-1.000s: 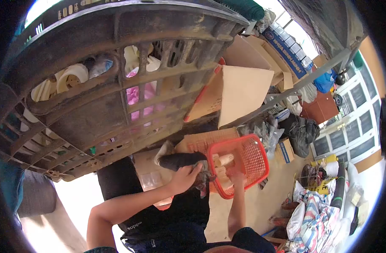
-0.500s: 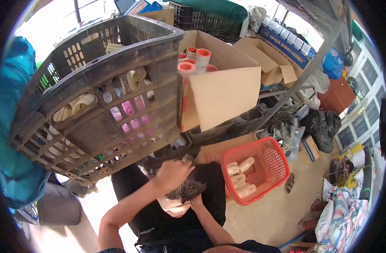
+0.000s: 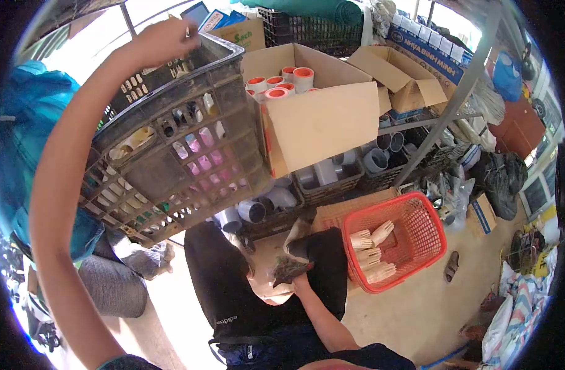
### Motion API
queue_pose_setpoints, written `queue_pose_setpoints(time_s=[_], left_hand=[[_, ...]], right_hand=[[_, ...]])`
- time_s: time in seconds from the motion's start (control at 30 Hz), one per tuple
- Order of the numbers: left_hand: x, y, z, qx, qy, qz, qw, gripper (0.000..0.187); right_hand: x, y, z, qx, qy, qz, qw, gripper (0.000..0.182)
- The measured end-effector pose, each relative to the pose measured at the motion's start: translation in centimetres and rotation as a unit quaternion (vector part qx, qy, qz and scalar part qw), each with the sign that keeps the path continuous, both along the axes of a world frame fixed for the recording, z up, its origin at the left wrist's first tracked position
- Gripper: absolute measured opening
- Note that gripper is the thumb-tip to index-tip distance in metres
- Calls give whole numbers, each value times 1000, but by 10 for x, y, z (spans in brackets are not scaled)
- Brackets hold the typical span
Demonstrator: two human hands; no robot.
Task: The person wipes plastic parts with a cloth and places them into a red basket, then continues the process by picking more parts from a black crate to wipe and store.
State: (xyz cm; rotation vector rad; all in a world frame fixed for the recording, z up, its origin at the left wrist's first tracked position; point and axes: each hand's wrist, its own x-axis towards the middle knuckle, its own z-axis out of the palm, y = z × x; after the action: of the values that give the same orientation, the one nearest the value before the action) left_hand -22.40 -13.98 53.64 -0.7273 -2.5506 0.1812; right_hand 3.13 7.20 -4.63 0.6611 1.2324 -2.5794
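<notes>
At far left, a teal sheet [image 3: 32, 129] hangs beside a tall black crate [image 3: 165, 179], with pale and pink things showing through its slots. The left hand [image 3: 165, 43] is raised over the crate's open top, near the rim, fingers partly curled; blur hides whether anything is in them, so I cannot tell. For a reach like this, a high wrist should serve best — the forearm clear of the hard rim, the fingers loose.

Right of the crate, red-and-white rolls [image 3: 304, 77] stand in a cardboard box [image 3: 325, 126]. Below, between the knees, is a dark, rough cloth [image 3: 287, 269]. The right hand [image 3: 299, 282] touches it, and seems to grip its near edge; the fingers are mostly hidden. Keeping that hand low and steady in the lap should help balance while the other arm is up.

Farther right, the red basket [image 3: 427, 229] sits just beside the thigh, tilted in view, with pale ribbed pieces [image 3: 383, 233] lying along its left side — gentle placing should keep them in line.
</notes>
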Motion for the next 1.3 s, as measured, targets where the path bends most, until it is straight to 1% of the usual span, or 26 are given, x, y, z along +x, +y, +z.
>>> queue_pose_setpoints(time_s=[0.03,0.07,0.17,0.23,0.3,0.37,0.4,0.47,0.5,0.53,0.6,0.63,0.7,0.73,0.8,0.83,0.93,0.97,1.03,1.07,1.1,1.13,1.17,1.2,1.23,1.3], left_hand=[[-37,-11,-15,-133,-108,34,985,30],[-61,-19,-23,-261,-210,67,940,30],[-76,-38,-48,-306,-307,142,890,29],[-68,-36,-56,-289,-326,139,889,28],[-67,-26,-61,-275,-331,119,895,28],[-67,-19,-72,-267,-326,106,901,27],[-67,-17,-77,-262,-322,104,904,27],[-72,-12,-78,-252,-303,97,914,26],[-73,-9,-73,-250,-288,94,920,26],[-73,-6,-76,-244,-276,91,925,26],[-80,-1,-73,-236,-240,82,938,26],[-84,0,-71,-233,-218,77,944,26],[-87,2,-66,-231,-159,72,957,25],[-87,0,-65,-226,-117,66,965,25],[-87,-11,-53,-179,-10,47,983,25],[-85,-21,-49,-109,69,5,992,34],[-93,-32,0,-38,161,117,979,45],[-61,-14,27,23,129,165,978,52],[-51,-29,72,35,283,43,957,41],[11,20,75,224,334,50,914,38],[66,56,66,299,362,17,883,40],[81,64,62,327,376,-56,865,41],[89,65,58,355,386,-127,842,46],[94,54,50,340,341,-159,862,37],[100,42,37,322,296,-193,878,31],[152,73,-35,368,274,-230,859,40]], right_hand=[[2,2,4,-24,45,15,999,33],[-3,-2,-11,-24,48,14,998,33],[-9,3,-95,-91,-9,31,995,35],[-16,-5,-70,-59,18,-28,998,30],[-4,-9,-40,-33,31,-89,995,28],[-3,0,-16,-60,20,-15,998,32],[-2,0,-28,-60,20,-19,998,32],[-7,-1,-81,-169,30,-35,985,39],[-8,2,-65,-266,8,-27,964,38],[-1,0,-22,-69,1,-27,997,37],[-11,1,-71,-192,-48,-51,979,42],[-11,2,-75,-192,-52,-50,979,42],[-10,-4,-77,-70,-3,-21,997,44],[-8,-7,-87,-73,-6,-15,997,44],[-10,-9,-92,-89,-5,6,996,43],[-9,-9,-90,-72,5,16,997,42],[-10,-3,-54,-122,-34,-19,992,40],[-8,-2,-42,-123,-34,-20,992,40],[-5,2,-19,-49,-9,-19,999,36],[-3,2,-7,-51,-8,-20,998,36],[-4,3,5,-53,-15,-27,998,35],[-6,3,12,-54,-23,-34,998,34],[-12,1,-41,-115,-33,-107,987,33],[-9,2,-42,-112,-32,-111,987,33],[-9,1,-42,-32,85,-104,990,34],[-11,1,-34,54,204,-104,972,35]])
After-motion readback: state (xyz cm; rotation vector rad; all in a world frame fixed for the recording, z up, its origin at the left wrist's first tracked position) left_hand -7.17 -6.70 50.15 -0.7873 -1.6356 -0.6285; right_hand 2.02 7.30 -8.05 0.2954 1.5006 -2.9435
